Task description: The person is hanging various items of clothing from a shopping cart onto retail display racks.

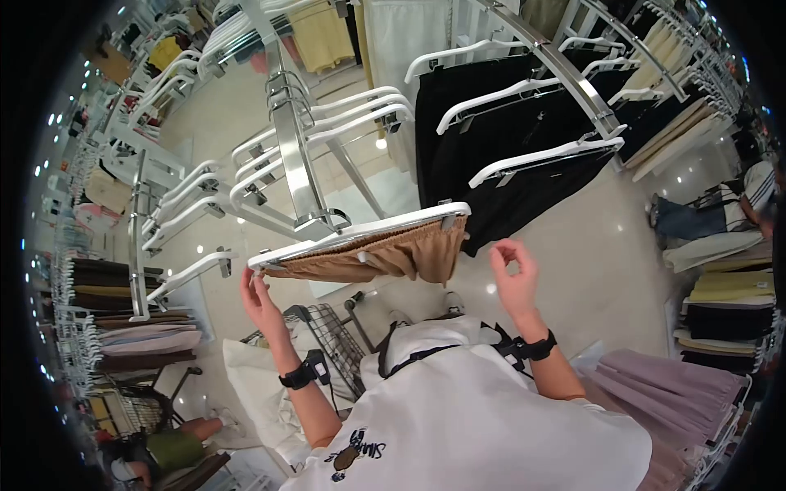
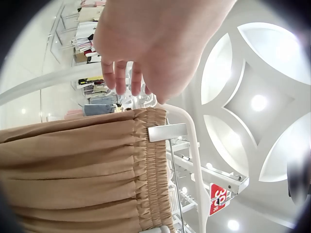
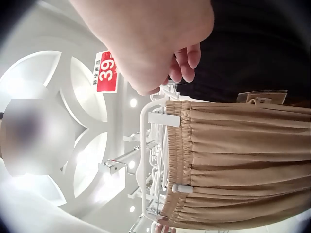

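Observation:
A tan garment (image 1: 385,258) with a gathered elastic waistband hangs by metal clips from a white hanger (image 1: 360,233) on the rack's front bar. My left hand (image 1: 260,303) is at the hanger's left end, fingertips right at the corner, fingers relaxed. My right hand (image 1: 516,278) is raised beyond the right end, apart from the hanger, with thumb and fingers loosely bent and nothing between them. A small pale tag (image 3: 182,189) sits on the waistband in the right wrist view. Pleats (image 2: 73,170) fall below the waistband in the left wrist view.
Black garments (image 1: 508,164) hang behind on white hangers. Bare hangers (image 1: 196,204) fill the left bars. A wire cart (image 1: 327,335) stands below on the left. Mauve garments (image 1: 663,393) hang at the right. A red price sign (image 3: 107,72) hangs overhead. Another person (image 1: 720,209) is at the right.

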A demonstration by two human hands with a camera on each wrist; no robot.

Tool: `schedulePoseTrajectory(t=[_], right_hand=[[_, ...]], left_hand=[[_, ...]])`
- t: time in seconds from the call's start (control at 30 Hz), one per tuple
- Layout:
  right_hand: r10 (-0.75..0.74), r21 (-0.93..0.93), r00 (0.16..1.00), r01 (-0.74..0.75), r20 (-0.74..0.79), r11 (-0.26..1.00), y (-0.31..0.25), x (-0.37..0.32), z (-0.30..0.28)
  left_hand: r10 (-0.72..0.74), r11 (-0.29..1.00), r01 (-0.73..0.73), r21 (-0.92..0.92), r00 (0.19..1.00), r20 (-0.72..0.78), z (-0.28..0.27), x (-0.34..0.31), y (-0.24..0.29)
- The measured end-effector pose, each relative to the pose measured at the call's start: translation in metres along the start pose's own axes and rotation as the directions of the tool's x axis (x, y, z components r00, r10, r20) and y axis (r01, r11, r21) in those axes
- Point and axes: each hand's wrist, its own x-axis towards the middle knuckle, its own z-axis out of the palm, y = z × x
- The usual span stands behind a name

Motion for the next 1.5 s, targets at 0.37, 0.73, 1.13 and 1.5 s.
schedulePoseTrajectory(t=[0.37,0.73,1.13,1.5], right_hand=[[-0.695,-0.190,0.513,0.850,0.504,0.490,-0.104,0.081,0.089],[-0.672,-0.166,0.481,0.863,0.564,0.478,-0.117,0.116,0.107],[-0.333,-0.408,0.851,0.495,0.407,0.767,-0.092,0.074,0.056],[-0.269,-0.367,0.921,0.363,0.283,0.857,-0.016,0.034,0.041]], left_hand=[[0.426,0.751,-0.467,0.467,0.883,0.198,0.033,0.013,0.073],[0.447,0.631,-0.708,0.318,0.666,0.597,0.064,0.048,0.150],[0.319,0.673,-0.679,0.294,0.625,0.713,0.131,0.166,0.138],[0.345,0.856,-0.490,0.167,0.780,0.523,0.208,0.159,0.122]])
